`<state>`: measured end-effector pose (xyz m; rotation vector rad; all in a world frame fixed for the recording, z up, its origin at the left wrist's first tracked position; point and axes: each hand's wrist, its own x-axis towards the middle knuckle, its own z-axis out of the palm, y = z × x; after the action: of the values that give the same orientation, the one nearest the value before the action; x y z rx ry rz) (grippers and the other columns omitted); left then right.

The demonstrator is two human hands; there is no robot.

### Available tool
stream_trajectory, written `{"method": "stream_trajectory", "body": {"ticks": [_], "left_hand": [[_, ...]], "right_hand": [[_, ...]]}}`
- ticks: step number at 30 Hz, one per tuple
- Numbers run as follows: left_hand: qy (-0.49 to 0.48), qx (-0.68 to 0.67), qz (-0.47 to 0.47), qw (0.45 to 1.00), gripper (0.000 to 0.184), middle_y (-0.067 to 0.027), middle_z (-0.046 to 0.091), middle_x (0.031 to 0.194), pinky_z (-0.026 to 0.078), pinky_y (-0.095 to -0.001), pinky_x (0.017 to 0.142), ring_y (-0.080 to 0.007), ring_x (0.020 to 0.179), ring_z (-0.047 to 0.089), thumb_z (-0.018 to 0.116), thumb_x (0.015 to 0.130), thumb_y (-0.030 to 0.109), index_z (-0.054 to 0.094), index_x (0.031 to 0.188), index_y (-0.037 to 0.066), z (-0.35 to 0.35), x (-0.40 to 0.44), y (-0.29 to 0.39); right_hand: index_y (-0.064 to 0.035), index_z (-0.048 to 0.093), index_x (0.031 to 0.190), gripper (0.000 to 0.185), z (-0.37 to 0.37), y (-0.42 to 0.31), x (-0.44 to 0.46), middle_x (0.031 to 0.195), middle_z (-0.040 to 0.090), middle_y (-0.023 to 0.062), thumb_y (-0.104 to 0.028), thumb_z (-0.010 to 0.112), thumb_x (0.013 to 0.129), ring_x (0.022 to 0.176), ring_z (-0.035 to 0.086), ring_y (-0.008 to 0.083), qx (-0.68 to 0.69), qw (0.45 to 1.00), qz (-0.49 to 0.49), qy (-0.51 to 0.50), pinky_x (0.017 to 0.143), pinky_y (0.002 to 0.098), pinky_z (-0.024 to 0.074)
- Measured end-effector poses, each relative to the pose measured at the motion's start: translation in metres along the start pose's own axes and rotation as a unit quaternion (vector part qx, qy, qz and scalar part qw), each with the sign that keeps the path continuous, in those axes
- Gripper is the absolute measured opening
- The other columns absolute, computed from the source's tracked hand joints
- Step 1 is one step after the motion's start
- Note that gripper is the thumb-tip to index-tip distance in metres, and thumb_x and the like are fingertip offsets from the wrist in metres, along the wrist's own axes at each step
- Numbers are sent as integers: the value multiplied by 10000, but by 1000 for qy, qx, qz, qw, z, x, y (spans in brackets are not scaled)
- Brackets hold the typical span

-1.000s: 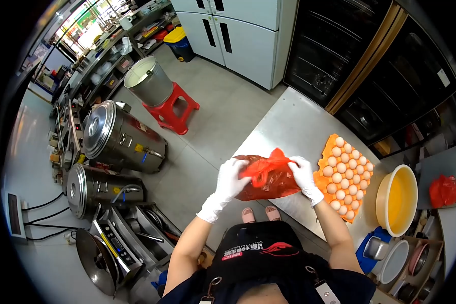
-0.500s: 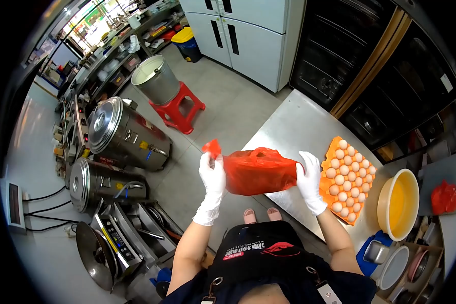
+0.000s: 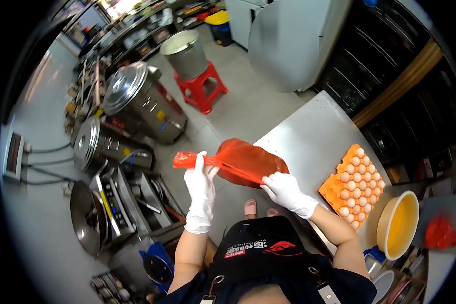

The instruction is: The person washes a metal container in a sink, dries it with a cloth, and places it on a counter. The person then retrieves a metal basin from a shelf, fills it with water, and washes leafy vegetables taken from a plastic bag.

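A red plastic bag (image 3: 248, 161) hangs in the air before my body, over the left edge of the steel table (image 3: 301, 124). My left hand (image 3: 201, 181), in a white glove, pinches the bag's gathered, twisted neck, and a loose end sticks out to the left past the fingers. My right hand (image 3: 288, 192), gloved too, is closed on the bag's lower right edge. What the bag contains, if anything, cannot be made out. Right of my right hand, an orange egg tray (image 3: 332, 187) full of eggs (image 3: 357, 186) lies on the table.
A cream basin with yellow liquid (image 3: 397, 228) stands right of the eggs, near another red bag (image 3: 442, 233). On the left are steel barrels (image 3: 137, 101) and a wok (image 3: 86, 218). A metal bucket (image 3: 187, 58) sits on a red stool (image 3: 201, 91).
My right hand has moved left and down, from the bag's right end to its lower edge. The bag's neck now stretches leftward through my left hand. The view has shifted.
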<state>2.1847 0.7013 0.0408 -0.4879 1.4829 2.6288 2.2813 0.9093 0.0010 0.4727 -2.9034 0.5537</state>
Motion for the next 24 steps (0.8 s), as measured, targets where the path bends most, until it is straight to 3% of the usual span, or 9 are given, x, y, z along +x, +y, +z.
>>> {"method": "stream_trajectory", "body": {"ticks": [4,9,13,16,18,19,20,22,24], "left_hand": [[45,-63,48,996,237,-96,571,956,496,-312,789,-176,888,578,558,882,161,547,1025,-29,-63,-39,5],[168,65,168,969,184,-62,616,907,473,-283,779,-153,832,592,570,872,136,591,975,-15,-101,-151,33],[249,66,197,946,204,-66,620,964,468,-274,774,-139,869,590,565,879,159,598,1005,3,-134,-241,13],[300,76,202,929,219,-71,615,990,458,-269,798,-146,889,588,536,895,162,583,1037,2,-152,-308,4],[352,47,235,905,239,-81,607,1012,455,-276,821,-157,904,585,501,912,160,558,1072,-8,-161,-358,6],[372,68,266,887,255,-91,598,1031,447,-288,850,-175,937,578,472,924,160,533,1098,-15,-168,-382,6],[400,57,279,871,256,-96,583,1063,436,-292,871,-180,985,559,466,925,164,531,1100,-11,-178,-408,1],[465,38,289,836,264,-72,578,1050,429,-276,854,-152,954,555,450,935,202,530,1096,7,-186,-451,-10],[495,18,300,815,258,-86,564,1088,438,-278,841,-152,975,543,459,926,174,527,1105,0,-194,-496,-24]], "right_hand": [[-108,533,780,126,13,-11,-12,684,539,43,-218,594,773,647,556,213,7,994,-107,-17,573,341,463],[-48,565,981,362,-5,-57,-9,818,563,81,-274,668,718,716,556,269,86,981,-176,-4,625,362,453],[24,533,1045,332,-26,-139,-38,997,565,147,-22,592,721,934,560,310,371,826,-423,12,811,405,464],[19,526,1085,289,27,-207,-76,971,580,195,-14,516,797,900,579,318,566,724,-354,-172,794,355,467],[22,464,1177,309,94,-228,-101,1006,573,220,-71,436,884,943,570,326,540,697,-148,-448,813,317,464],[19,408,1229,388,128,-233,-112,1006,581,229,-152,476,887,947,580,306,395,709,-73,-580,822,308,457],[15,373,1248,519,121,-240,-119,985,590,215,-199,577,822,937,584,310,227,777,-205,-551,807,321,465],[24,409,1192,575,130,-250,-153,956,596,193,-182,673,725,909,581,333,179,824,-378,-382,779,356,470],[26,441,1138,567,105,-275,-169,956,588,200,-150,702,666,905,568,355,153,783,-392,-457,771,374,467]]}}
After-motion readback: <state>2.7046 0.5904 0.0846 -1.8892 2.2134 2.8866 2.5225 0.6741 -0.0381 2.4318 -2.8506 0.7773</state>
